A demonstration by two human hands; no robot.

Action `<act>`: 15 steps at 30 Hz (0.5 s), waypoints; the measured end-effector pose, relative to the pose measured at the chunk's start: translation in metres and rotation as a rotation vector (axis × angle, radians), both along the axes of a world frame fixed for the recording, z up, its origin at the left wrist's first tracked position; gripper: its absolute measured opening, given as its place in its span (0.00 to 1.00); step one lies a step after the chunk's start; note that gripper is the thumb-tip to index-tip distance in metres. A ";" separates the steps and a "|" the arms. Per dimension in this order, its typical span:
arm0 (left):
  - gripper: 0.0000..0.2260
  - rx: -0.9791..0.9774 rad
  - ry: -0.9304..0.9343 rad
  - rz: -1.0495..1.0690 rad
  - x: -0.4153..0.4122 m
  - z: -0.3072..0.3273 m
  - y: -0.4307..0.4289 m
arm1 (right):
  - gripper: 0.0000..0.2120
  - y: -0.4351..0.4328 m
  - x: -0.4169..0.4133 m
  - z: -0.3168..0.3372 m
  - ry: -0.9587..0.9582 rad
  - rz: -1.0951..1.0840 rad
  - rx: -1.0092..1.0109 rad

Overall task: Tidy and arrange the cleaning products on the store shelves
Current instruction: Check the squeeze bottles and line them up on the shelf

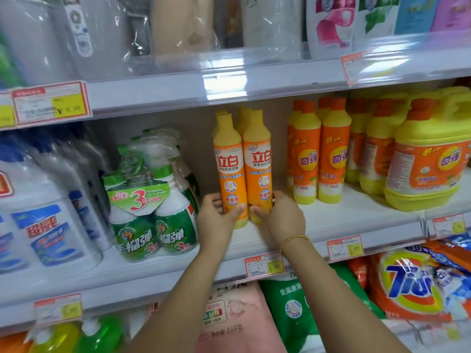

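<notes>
Two orange dish-soap bottles [243, 174], upright, touching, mid-shelf [344, 220] behind its front edge; left hand [216, 220] and right hand [283, 217] curled round their bases, apparently squaring the pair.

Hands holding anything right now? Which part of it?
Yes. The left hand grips the left orange bottle near its base. The right hand grips the right orange bottle near its base. Both bottles stand upright on the shelf.

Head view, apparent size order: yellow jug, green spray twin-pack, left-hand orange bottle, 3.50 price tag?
1-2. green spray twin-pack and yellow jug: alike, jug cropped, unranked.
3. left-hand orange bottle.
4. 3.50 price tag.
</notes>
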State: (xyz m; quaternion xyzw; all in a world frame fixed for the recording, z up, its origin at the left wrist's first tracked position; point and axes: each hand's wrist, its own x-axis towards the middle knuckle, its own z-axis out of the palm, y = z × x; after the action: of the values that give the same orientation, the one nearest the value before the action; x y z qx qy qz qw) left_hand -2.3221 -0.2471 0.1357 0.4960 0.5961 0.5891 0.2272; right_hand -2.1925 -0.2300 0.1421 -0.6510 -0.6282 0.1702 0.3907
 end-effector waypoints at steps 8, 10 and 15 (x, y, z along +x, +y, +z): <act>0.23 -0.009 0.039 0.041 0.001 -0.004 0.004 | 0.23 -0.002 -0.008 -0.006 -0.087 -0.041 0.050; 0.23 -0.018 0.039 0.056 0.001 -0.006 0.005 | 0.24 -0.002 -0.008 -0.007 -0.100 -0.055 0.054; 0.25 -0.061 0.042 0.090 0.002 -0.004 0.007 | 0.26 0.000 -0.008 -0.012 -0.060 -0.058 0.075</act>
State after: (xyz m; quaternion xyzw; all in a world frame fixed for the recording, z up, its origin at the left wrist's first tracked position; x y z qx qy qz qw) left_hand -2.3200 -0.2398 0.1315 0.4738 0.6400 0.5699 0.2029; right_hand -2.2006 -0.2301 0.1301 -0.6585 -0.6266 0.1154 0.4006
